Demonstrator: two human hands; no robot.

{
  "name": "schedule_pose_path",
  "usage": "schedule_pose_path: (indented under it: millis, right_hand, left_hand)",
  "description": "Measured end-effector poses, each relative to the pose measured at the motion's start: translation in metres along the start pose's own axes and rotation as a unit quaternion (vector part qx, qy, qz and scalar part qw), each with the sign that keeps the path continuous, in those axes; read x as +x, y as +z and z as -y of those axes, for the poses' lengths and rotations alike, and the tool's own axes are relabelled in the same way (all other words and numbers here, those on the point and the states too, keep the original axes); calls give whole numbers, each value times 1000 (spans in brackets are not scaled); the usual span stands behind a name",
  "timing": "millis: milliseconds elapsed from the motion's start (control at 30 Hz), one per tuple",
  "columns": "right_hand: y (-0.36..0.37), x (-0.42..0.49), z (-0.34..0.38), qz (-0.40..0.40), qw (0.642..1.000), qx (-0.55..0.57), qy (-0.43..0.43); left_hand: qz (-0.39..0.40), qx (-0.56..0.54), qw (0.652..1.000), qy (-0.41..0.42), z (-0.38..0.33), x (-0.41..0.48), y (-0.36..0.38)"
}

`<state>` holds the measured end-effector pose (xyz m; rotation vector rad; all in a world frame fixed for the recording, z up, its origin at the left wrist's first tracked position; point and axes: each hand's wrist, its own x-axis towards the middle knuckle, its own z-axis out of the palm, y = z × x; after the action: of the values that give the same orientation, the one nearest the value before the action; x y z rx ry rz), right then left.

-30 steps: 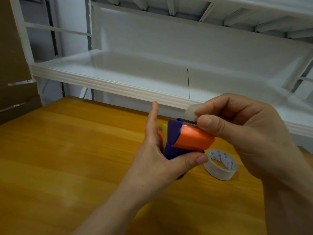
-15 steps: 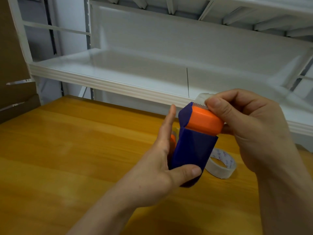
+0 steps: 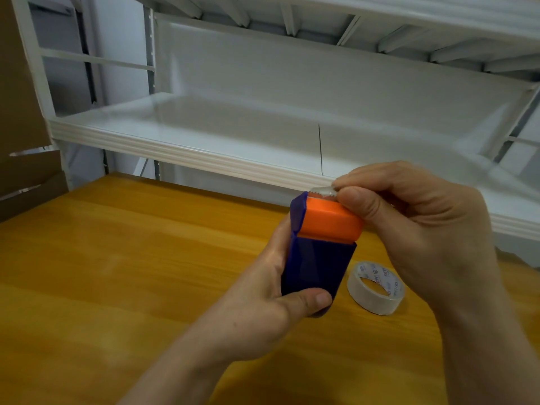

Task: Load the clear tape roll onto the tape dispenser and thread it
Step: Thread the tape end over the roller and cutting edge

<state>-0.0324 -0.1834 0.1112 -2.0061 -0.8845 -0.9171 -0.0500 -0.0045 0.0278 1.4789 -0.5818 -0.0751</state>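
Beneath both hands lies the yellow wooden table (image 3: pixel 117 273). The left hand (image 3: pixel 263 305) grips the upright blue-and-orange plastic tape dispenser (image 3: pixel 318 258) by its base; a whitish tape roll (image 3: pixel 377 290) rests right of it. The right hand (image 3: pixel 415 226) pinches the clear tape end (image 3: pixel 323 190) at the dispenser's toothed top.
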Motion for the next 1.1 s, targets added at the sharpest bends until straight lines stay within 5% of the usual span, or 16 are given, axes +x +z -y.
schedule_pose_path:
  millis: [400, 800, 1100]
  right_hand:
    - [2, -5, -6, 29, 971, -212, -108]
    - [10, -7, -13, 15, 990, -125, -62]
    - [13, -8, -13, 32, 979, -177, -94]
  left_hand:
    - [-6, -28, 999, -28, -1, 1, -8]
    - [-2, -34, 999, -42, -2, 0, -15]
    - [-22, -9, 999, -41, 2, 2, -18]
